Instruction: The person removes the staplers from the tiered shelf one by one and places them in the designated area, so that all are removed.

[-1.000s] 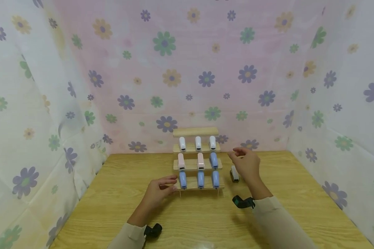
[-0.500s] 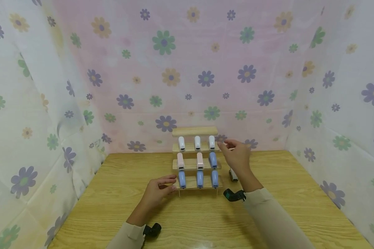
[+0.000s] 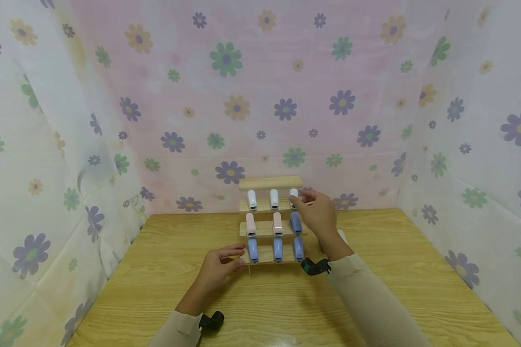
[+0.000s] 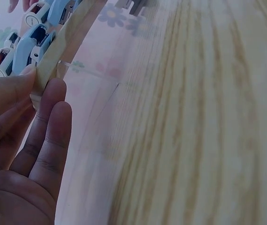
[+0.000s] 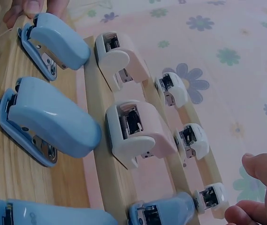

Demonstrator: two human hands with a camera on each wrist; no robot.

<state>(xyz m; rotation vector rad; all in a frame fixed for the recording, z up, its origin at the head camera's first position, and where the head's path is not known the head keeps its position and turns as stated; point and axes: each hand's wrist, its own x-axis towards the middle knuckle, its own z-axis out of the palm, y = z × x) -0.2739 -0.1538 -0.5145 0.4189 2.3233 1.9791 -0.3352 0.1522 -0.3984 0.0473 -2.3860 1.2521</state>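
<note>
A stepped wooden display stand [image 3: 270, 183] holds rows of mini staplers. In the left wrist view my left hand [image 4: 25, 150] pinches the end of the lowest board [image 4: 46, 75], beside a blue stapler [image 4: 25, 49]. My right hand [image 3: 319, 214] reaches over the stand's right side, its thumb and fingers apart next to the rightmost white stapler [image 5: 211, 197]. It holds nothing. Below that stapler, a blue stapler [image 3: 295, 222] shares the middle row with two pink ones [image 3: 278, 224]. Several blue staplers [image 3: 278, 249] line the lowest board.
Another white stapler [image 3: 342, 236] lies on the wooden table [image 3: 260, 308] right of the stand, mostly hidden behind my right wrist. Flowered cloth [image 3: 260, 96] surrounds the table at the back and sides. A black wrist device [image 3: 314, 266] juts from the right sleeve.
My right hand has moved left from above the loose white stapler to the rightmost white stapler in the stand's upper row. My left hand stays at the stand.
</note>
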